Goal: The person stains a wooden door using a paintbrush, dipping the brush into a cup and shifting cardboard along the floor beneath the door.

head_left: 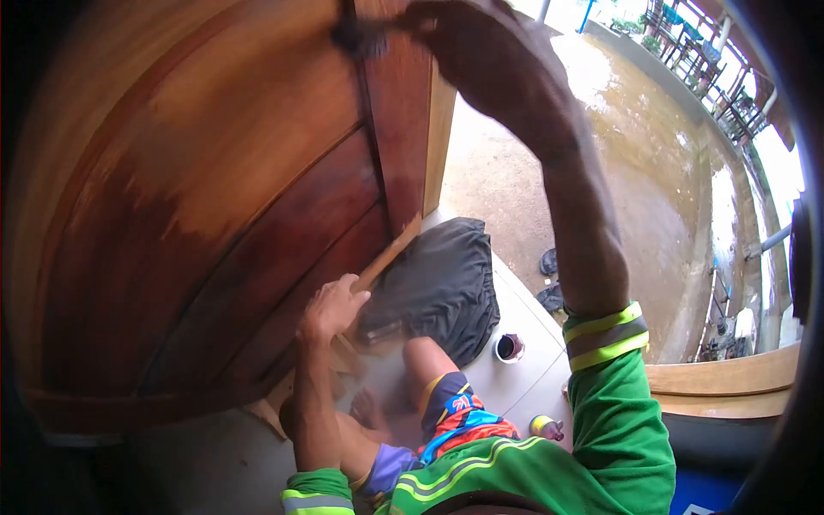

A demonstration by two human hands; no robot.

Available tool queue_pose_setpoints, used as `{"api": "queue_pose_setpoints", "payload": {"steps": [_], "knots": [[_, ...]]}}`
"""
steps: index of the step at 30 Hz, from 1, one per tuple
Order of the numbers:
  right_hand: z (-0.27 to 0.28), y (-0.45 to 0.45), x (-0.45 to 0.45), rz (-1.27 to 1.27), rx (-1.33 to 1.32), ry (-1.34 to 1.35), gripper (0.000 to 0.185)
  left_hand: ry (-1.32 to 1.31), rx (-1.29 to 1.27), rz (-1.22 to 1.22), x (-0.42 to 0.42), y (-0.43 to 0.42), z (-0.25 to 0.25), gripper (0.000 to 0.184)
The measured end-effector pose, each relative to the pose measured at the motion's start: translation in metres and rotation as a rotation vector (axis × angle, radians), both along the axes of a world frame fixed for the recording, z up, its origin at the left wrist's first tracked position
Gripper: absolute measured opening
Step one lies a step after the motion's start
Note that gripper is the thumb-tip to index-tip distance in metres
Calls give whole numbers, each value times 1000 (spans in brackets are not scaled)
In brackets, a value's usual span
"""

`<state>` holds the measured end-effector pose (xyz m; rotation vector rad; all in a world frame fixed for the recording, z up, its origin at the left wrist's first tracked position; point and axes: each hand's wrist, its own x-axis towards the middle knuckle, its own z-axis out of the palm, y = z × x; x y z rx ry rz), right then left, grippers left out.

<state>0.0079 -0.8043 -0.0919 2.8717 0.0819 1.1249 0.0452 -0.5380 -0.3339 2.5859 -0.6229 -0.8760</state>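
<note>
My right hand (pixel 455 34) is raised at the top, closed around a paintbrush (pixel 365 39) whose dark bristles press on the wooden door (pixel 283 94); both are blurred by motion. Dark reddish-brown stain covers the lower panels and the right frame of the door, while the upper curved panel is lighter orange-brown with a streaky border. Lower down, my left hand (pixel 330 307) grips the bottom edge of the door, its fingers bent over the wood. A white cup (pixel 509 348) of dark liquid stands on the tiled floor.
A crumpled black cloth (pixel 446 283) lies under the door's corner. Bare legs in colourful shorts (pixel 463 421) are below me. Dark footwear (pixel 549 262) sits on the muddy ground (pixel 635 172) outside. Curved light wood (pixel 730 382) is at the right.
</note>
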Motion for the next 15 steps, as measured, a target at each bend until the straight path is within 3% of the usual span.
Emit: {"api": "queue_pose_setpoints", "payload": {"steps": [1,4,6,11,15], "knots": [[20,12,-12,31,186,-27,25,-2,3,4,0,1,1,54],[11,22,-24,89,147,-296,27,-44,6,6,0,4,0,54],[-39,15,-17,99,236,-284,37,-57,12,-3,-1,4,4,54],[-238,13,-7,5,453,265,63,-71,10,-30,0,6,1,56],[-250,-9,-21,-98,471,656,72,-39,-16,5,5,8,-4,57]]}}
